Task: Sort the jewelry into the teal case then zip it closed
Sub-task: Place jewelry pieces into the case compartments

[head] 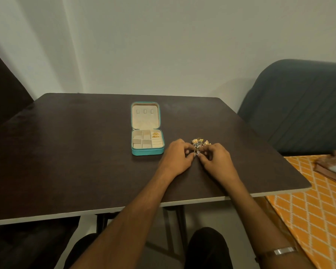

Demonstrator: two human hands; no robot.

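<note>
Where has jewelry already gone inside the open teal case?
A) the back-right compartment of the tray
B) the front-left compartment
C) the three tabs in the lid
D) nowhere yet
A: gold pieces lie in the back-right compartment of the teal case; the other compartments and the lid look bare.

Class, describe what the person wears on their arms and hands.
Both forearms are bare, no sleeves in view. The left hand and right hand show no gloves. A silver metal band circles the right arm; no rings can be made out.
</note>
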